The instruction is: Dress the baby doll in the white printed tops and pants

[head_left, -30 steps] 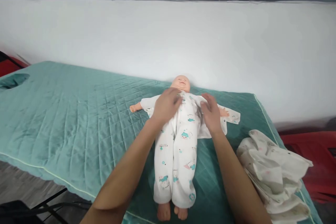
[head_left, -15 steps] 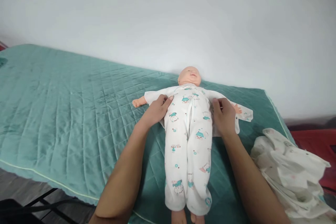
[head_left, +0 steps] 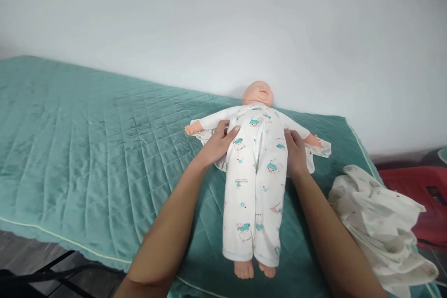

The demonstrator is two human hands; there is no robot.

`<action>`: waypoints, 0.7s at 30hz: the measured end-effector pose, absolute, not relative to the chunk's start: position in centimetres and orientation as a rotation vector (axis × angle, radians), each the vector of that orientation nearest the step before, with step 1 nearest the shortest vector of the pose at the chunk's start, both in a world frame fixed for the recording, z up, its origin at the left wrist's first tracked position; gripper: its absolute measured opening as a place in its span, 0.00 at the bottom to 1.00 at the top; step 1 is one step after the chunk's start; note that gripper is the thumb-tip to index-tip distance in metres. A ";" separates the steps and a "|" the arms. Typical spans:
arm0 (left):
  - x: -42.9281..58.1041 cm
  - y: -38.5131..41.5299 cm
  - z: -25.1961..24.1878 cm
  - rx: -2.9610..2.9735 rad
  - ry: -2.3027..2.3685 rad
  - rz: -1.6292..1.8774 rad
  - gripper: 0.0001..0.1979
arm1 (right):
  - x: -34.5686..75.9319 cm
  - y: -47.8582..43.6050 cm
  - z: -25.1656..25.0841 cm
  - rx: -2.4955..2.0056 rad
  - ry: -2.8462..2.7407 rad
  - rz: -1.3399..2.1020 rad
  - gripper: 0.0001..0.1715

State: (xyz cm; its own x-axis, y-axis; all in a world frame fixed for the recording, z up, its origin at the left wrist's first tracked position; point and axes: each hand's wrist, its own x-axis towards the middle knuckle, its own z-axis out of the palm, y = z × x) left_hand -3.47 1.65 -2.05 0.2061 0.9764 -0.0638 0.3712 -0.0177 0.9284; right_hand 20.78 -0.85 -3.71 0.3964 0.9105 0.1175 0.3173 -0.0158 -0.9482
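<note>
A quilted green cover (head_left: 87,149) stretches from the left. The left hand (head_left: 217,145) grasps one side of the doll (head_left: 256,160), thumb across its front. The doll lies face up on the cover, inside a white printed outfit (head_left: 240,216), head, hands and feet emerging; a second garment (head_left: 310,162) spreads beneath it. The right hand (head_left: 296,151) grasps its other side, fingers partly hidden. Farther right lies crumpled cloth (head_left: 377,223), near a red object (head_left: 412,181).
</note>
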 end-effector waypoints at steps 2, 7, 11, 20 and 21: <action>-3.1 1.9 -2.4 1.557 1.342 0.878 0.30 | 20.9 -0.6 -3.9 -1.579 -1.110 0.714 0.24; -2.7 2.4 -3.3 1.553 1.369 1.013 0.28 | 21.1 -0.3 -4.6 -1.576 -1.132 0.751 0.25; -2.6 2.7 -3.5 1.635 1.448 1.115 0.25 | 21.3 -0.1 -4.5 -1.599 -1.152 0.681 0.25; -2.2 4.4 -3.2 1.843 1.184 1.234 0.21 | 20.4 0.2 -4.5 -1.222 -1.126 0.632 0.20; -2.3 4.4 -3.1 1.845 1.159 1.213 0.23 | 20.4 0.2 -4.5 -1.190 -1.139 0.664 0.22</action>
State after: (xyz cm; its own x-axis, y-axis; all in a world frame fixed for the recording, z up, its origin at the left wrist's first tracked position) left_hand -2.26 4.40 -3.08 0.1866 0.9116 0.3661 0.3241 -0.4090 0.8531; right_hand 20.41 0.18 -4.52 0.3365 0.8835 0.3259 0.1512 0.2909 -0.9447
